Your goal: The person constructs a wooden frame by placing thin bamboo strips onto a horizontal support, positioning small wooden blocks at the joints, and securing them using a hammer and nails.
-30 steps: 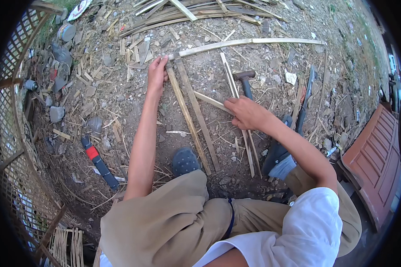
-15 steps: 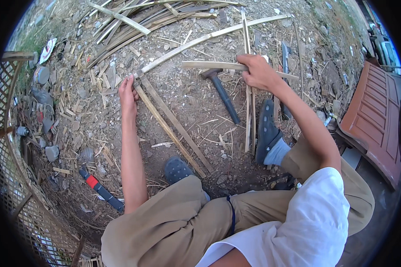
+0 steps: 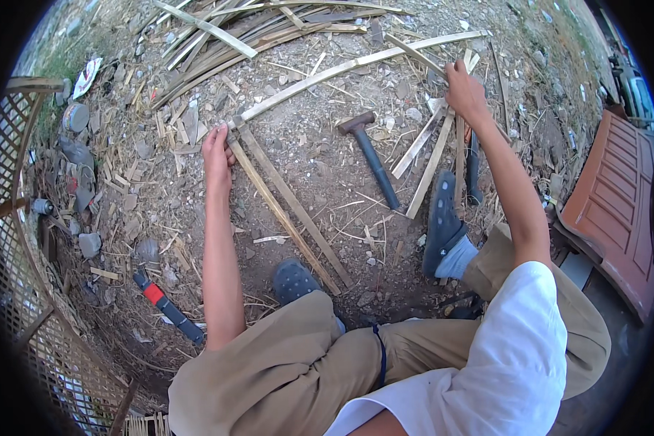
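Note:
My left hand (image 3: 218, 156) pinches the corner where wooden strips meet. From there one long pale strip (image 3: 349, 65) runs off to the far right, and two more strips (image 3: 294, 211) slant toward my left shoe. Over at the right, my right hand (image 3: 466, 94) is closed on a wooden strip (image 3: 414, 54) that points to the far left. Loose strips (image 3: 434, 163) fan out below that hand, partly covered by it. Between my hands lies a hammer (image 3: 376, 171) with a dark blue handle and a brown head. Beside my right shoe, a dark-handled tool (image 3: 474, 171) is partly hidden.
A pile of long strips (image 3: 269, 36) lies at the far left. A black-and-red tool (image 3: 167, 305) rests near my left forearm. Lattice furniture (image 3: 22, 240) stands at the left edge, a brown panel (image 3: 614, 211) at the right. Wood scraps and stones litter the dirt.
My right hand has moved right and slightly away with its strip, which has swung from lying crosswise to pointing far left. The loose strips beneath have fanned out. My left hand keeps its hold.

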Tool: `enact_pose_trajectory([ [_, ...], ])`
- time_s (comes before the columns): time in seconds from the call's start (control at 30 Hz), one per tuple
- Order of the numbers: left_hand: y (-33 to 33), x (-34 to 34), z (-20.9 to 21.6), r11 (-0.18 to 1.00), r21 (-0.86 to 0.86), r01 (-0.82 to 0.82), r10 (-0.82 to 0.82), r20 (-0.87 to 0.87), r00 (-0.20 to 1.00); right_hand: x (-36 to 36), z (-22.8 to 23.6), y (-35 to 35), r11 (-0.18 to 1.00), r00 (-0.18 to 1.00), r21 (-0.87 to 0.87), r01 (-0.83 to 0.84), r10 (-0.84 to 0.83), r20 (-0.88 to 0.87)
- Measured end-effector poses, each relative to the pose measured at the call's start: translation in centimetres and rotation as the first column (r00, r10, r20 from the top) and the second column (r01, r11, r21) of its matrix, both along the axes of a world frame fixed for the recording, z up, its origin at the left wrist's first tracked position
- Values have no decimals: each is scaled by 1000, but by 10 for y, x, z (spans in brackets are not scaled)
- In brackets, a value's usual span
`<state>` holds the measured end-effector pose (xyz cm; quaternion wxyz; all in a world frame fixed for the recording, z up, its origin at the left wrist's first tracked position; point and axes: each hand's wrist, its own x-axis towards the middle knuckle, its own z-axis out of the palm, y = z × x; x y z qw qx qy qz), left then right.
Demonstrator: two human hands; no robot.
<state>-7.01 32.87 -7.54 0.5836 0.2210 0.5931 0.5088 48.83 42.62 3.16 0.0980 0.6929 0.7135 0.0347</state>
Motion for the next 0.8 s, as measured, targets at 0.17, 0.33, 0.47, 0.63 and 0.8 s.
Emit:
enact_pose_trajectory([
  [0.17, 0, 7, 1, 1000, 2, 29, -29, -15, 999, -48, 25, -16, 975, 972, -18, -221, 219, -87],
  [0.33, 4, 10, 4, 999, 1, 41, -41, -8, 999, -139, 72, -45, 935, 774, 0, -356, 295, -560],
  [0.47, -1, 0, 2, 1000, 16, 14, -14, 6, 1000, -223, 97, -65, 945, 462, -279, -170, -174, -870],
  [0.63, 4, 11, 4, 999, 17, 32, -32, 25, 999, -221, 36, -81, 979, 512, -87, -183, 19, -859],
  [0.8, 2, 5, -1, 999, 24, 39, -39, 15, 999, -215, 8, -116, 987, 867, 36, -155, 154, -473],
])
